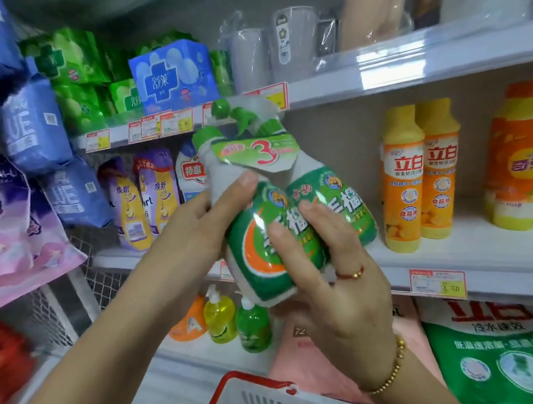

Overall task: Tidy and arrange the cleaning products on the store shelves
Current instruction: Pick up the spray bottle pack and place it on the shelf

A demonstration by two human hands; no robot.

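A shrink-wrapped pack of green-and-white spray cleaner bottles (256, 247) with green caps and a "3" promo tag is held tilted in front of the middle shelf (472, 259). My left hand (205, 220) grips the pack's left side, thumb laid across the white upper part. My right hand (332, 273) curls around its lower right, fingers over the green label and palm under the base. The pack's far bottle reaches toward the shelf beside two orange dish-soap bottles (417, 179).
Larger orange bottles (520, 159) stand at the right. Purple refill pouches (145, 198) sit left on the same shelf. Yellow and green pump bottles (237, 320) and detergent bags (482, 361) fill the lower shelf. A red-and-white basket (279, 397) is below my hands.
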